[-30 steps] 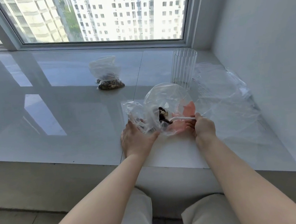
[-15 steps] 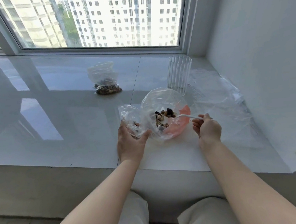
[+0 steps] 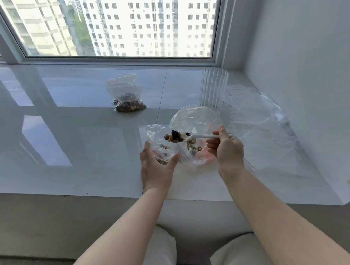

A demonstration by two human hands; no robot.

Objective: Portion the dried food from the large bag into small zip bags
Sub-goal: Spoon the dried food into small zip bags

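Observation:
My right hand (image 3: 226, 146) pinches a white plastic spoon (image 3: 202, 136) loaded with dark and tan dried food, held level over the bags. My left hand (image 3: 154, 165) grips a small clear zip bag (image 3: 156, 137) by its side, with its mouth up under the spoon's tip. Just right of it stands the large clear bag (image 3: 194, 117), open at the top, with dried food and a pink patch low inside it. A second small bag (image 3: 126, 94) with dried food in its bottom sits farther back on the sill.
The white glossy sill (image 3: 64, 143) ends in a front edge close to my knees. A ribbed clear glass (image 3: 214, 88) stands behind the large bag. Crumpled clear plastic (image 3: 261, 124) lies against the right wall. A window runs along the back.
My right hand has lifted the spoon out of the large bag with food on it and moved it left over the small bag. My left hand stays on the small bag.

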